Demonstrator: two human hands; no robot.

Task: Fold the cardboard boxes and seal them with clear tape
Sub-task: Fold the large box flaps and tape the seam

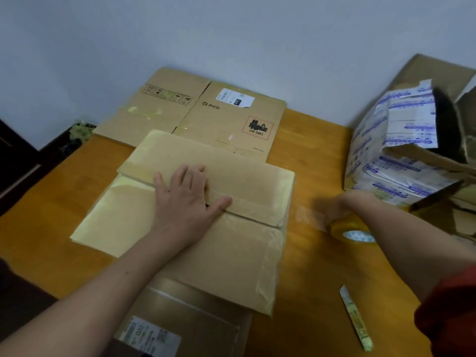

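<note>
**A:** Where does the box being sealed sit?

**B:** The cardboard box (231, 253) lies in the middle of the wooden table (309, 266), right in front of the person. Its top flaps are folded shut. The left hand (189, 191) lies flat on them, fingers straight and spread, pressing down across the seam (252, 219).

**A:** And the other hand?

**B:** The right hand (342, 204) is blurred, but it looks curled over a roll of clear tape (353, 231), just off the box's right edge.

**A:** Which way does the seam run?

**B:** Crosswise, from far left to near right. Its right end is the end nearest the tape, so I'd judge that the right hand starts there and draws the tape leftward toward the holding hand.

**A:** Any containers?

**B:** A torn carton with blue print (394, 150) stands open at the right. Its inside is dark and I can't tell what it holds. Flattened boxes (226, 117), one marked PICO, lie at the back against the wall. Another labelled box (180, 318) lies partly under the near edge of the one being worked on.

**A:** Anything else?

**B:** A narrow strip (355, 320) on the table at the near right. It may be a cutter, but I can't say.
</note>
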